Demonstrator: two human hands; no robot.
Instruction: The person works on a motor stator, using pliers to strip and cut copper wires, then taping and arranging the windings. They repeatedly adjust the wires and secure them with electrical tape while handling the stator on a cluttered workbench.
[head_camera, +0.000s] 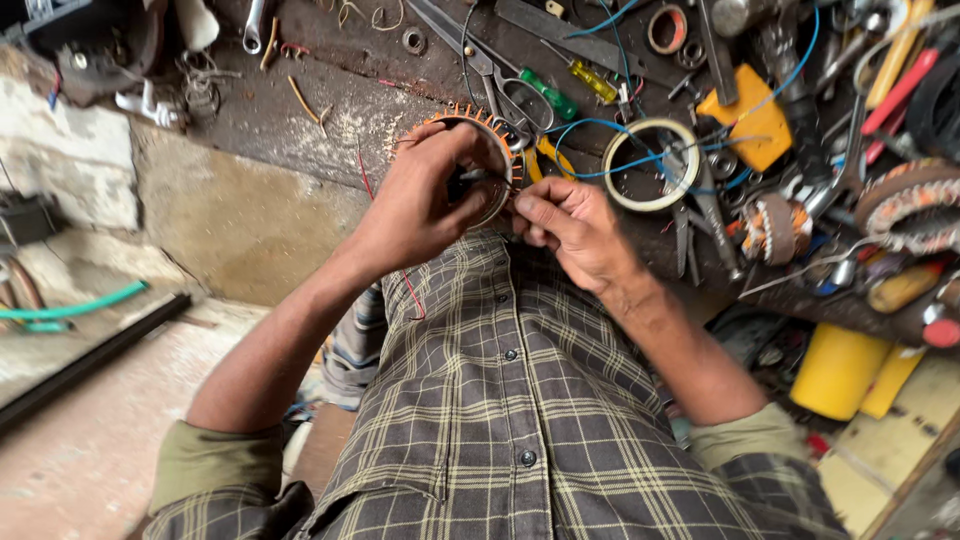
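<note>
A round motor stator (492, 140) with copper windings and orange insulation tabs is held up in front of my chest, above the edge of the workbench (300, 110). My left hand (425, 200) wraps around its left side, fingers reaching into the bore. My right hand (570, 225) pinches at the ring's right edge with thumb and fingers closed on it. A thin red wire (412, 295) hangs down from the stator over my checked shirt.
Scissors (490, 70), a green screwdriver (548, 95), a tape roll (652, 165) with blue wire, pliers and other wound coils (905, 205) crowd the bench on the right. A yellow container (838, 370) stands below. A green hose (70, 305) lies on the floor at left.
</note>
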